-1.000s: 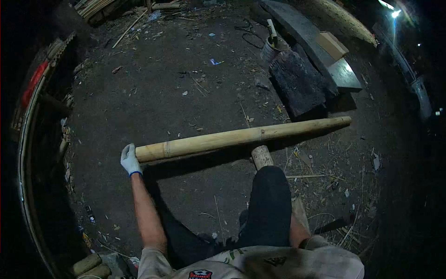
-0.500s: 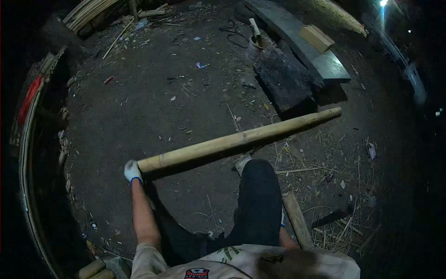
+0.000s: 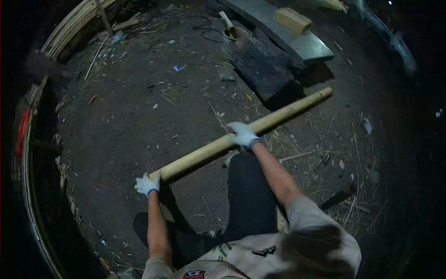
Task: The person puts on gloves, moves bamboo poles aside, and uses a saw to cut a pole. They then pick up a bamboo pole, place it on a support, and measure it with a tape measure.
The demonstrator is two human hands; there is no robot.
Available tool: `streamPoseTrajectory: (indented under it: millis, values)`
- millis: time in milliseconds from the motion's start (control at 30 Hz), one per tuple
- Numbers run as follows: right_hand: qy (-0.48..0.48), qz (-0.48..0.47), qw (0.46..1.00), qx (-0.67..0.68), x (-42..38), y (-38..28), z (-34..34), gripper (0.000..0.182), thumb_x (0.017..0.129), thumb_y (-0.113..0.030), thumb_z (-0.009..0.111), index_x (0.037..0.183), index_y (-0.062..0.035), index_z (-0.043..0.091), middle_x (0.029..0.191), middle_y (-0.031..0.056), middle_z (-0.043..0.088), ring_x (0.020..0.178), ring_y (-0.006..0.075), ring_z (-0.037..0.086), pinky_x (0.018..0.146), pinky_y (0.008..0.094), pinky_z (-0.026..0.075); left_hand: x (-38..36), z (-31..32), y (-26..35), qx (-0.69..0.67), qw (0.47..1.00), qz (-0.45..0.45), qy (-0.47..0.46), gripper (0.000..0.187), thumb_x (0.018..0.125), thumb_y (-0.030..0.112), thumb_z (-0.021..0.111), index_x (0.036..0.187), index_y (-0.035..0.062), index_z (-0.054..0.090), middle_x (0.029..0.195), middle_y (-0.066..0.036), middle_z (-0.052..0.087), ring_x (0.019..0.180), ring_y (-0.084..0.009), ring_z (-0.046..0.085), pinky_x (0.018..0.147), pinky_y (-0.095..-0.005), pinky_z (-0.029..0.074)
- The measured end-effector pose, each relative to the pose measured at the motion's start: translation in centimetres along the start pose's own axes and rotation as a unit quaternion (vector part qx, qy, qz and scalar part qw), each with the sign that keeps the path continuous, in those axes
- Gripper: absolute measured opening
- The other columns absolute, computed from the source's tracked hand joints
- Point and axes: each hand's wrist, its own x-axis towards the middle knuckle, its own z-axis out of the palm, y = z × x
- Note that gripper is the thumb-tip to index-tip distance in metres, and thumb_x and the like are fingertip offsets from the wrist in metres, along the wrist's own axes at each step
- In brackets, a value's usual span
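A long, pale bamboo pole [image 3: 204,156] lies slantwise in front of my knees, its far end up to the right. My left hand [image 3: 147,184], in a white glove with a blue cuff, is at the pole's near left end, fingers spread and thumb against the end. My right hand [image 3: 243,135], gloved the same way, lies over the pole near its middle, with the fingers closed over the top; their undersides are hidden.
Beyond the pole sits a dark block [image 3: 265,69] beside a bucket [image 3: 237,33] with a pale-handled tool. A tan brick-like block [image 3: 292,20] rests on a grey slab [image 3: 311,49]. A dark blade-like tool [image 3: 337,199] lies at right, among scraps. Bundled strips [image 3: 76,28] stand far left.
My right hand has come up from beside my knee onto the pole's middle. The pole has tilted more steeply, its left end nearer me. My left hand's fingers have spread. The view has shifted.
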Motion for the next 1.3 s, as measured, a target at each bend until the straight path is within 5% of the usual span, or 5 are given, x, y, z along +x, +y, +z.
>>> streamPoseTrajectory:
  millis: [100, 367, 700, 1033, 1300]
  values:
    - [-0.106, 0.015, 0.984, -0.146, 0.0, -0.7, 2.7, 0.070, 0.077, -0.049, 0.070, 0.136, -0.0155, 0.052, 0.142, 0.0165, 0.049, 0.130, 0.0339, 0.046, 0.108, 0.0472, 0.037, -3.3, -0.2, 3.6, 0.105, 0.957, 0.268, -0.029, 0.082, 0.070, 0.053, 0.077, 0.138, 0.0175, 0.051, 0.145, -0.021, 0.041, 0.136, -0.0422, 0.033, 0.112, -0.0580, 0.023]
    - [-0.091, -0.030, 0.976, -0.194, -0.1, 0.9, 3.6, 0.062, 0.078, -0.042, 0.067, 0.135, -0.0196, 0.053, 0.134, 0.0119, 0.053, 0.126, 0.0321, 0.047, 0.104, 0.0522, 0.035, -7.8, 5.0, 16.3, 0.000, 0.868, 0.496, -0.020, 0.085, 0.068, 0.037, 0.082, 0.138, 0.0091, 0.044, 0.130, -0.014, 0.053, 0.122, -0.0330, 0.049, 0.104, -0.0530, 0.034]
    - [-0.191, 0.019, 0.981, -0.013, 5.5, 2.8, 0.6, 0.051, 0.084, -0.035, 0.063, 0.125, -0.0054, 0.060, 0.117, 0.0184, 0.066, 0.108, 0.0366, 0.062, 0.095, 0.0421, 0.048, -6.2, 4.0, 23.4, 0.092, 0.845, 0.508, -0.140, 0.066, 0.066, 0.041, 0.079, 0.119, 0.0083, 0.056, 0.115, -0.014, 0.057, 0.110, -0.0299, 0.055, 0.091, -0.0435, 0.046]
    - [0.105, -0.051, 0.992, -0.055, 35.3, 5.9, -10.1, 0.041, 0.083, -0.031, 0.065, 0.113, -0.0030, 0.064, 0.111, 0.0226, 0.065, 0.106, 0.0391, 0.061, 0.092, 0.0445, 0.049, -6.2, 4.5, 23.4, 0.081, 0.853, 0.482, -0.183, 0.067, 0.067, 0.044, 0.080, 0.120, 0.0088, 0.057, 0.111, -0.012, 0.058, 0.107, -0.0293, 0.055, 0.091, -0.0439, 0.042]
    - [0.313, 0.230, 0.908, -0.157, 52.0, 9.6, -18.7, 0.042, 0.082, -0.017, 0.065, 0.121, -0.0047, 0.054, 0.124, 0.0189, 0.057, 0.115, 0.0358, 0.058, 0.092, 0.0463, 0.052, -5.2, 5.3, 23.3, 0.069, 0.854, 0.467, -0.219, 0.063, 0.069, 0.044, 0.077, 0.120, 0.0110, 0.057, 0.107, -0.012, 0.058, 0.102, -0.0296, 0.056, 0.085, -0.0454, 0.043]
